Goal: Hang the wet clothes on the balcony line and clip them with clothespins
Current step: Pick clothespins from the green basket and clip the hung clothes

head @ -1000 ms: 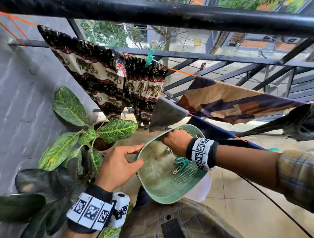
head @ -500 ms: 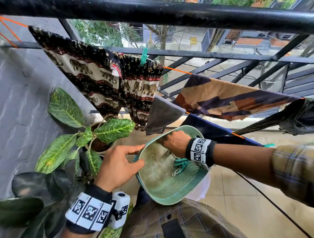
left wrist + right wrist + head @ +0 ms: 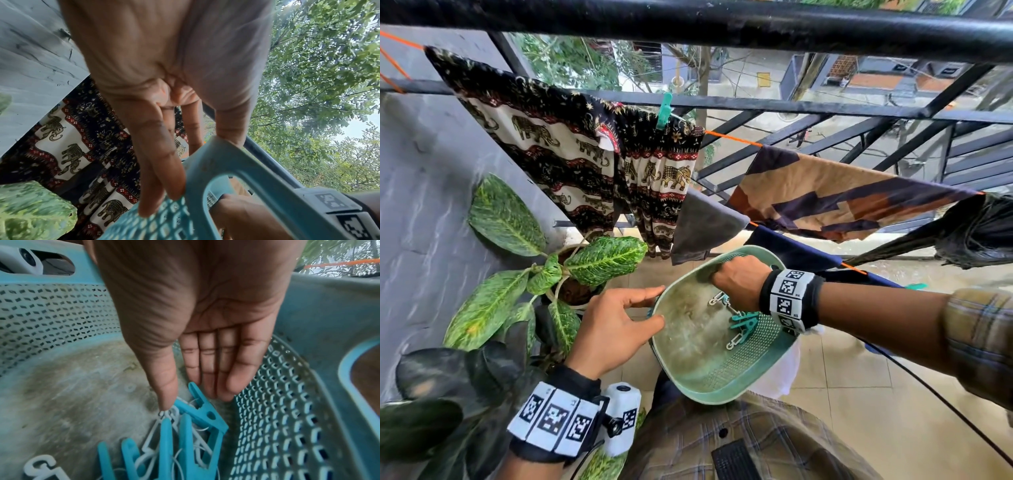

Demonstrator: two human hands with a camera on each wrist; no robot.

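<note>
My left hand (image 3: 619,318) pinches the rim of a tilted green plastic basket (image 3: 722,387), thumb inside and fingers on the outside (image 3: 195,170). My right hand (image 3: 736,281) is down inside the basket with straight fingers. In the right wrist view its thumb tip (image 3: 166,405) touches a tangle of turquoise clothespins (image 3: 185,434) on white chain links; nothing is gripped. On the orange line (image 3: 732,138) hang an elephant-print cloth (image 3: 571,147) with one green clothespin (image 3: 664,111) and a brown and purple cloth (image 3: 825,195).
A grey cloth (image 3: 702,226) and a dark blue cloth (image 3: 791,253) hang on a lower line just past the basket. A potted plant (image 3: 585,270) stands left, by the grey wall (image 3: 414,205). Black railing bars (image 3: 722,24) cross overhead. A black bundle (image 3: 979,233) hangs right.
Both hands have stayed at the basket, the right one still inside it. Only the view has drifted a little.
</note>
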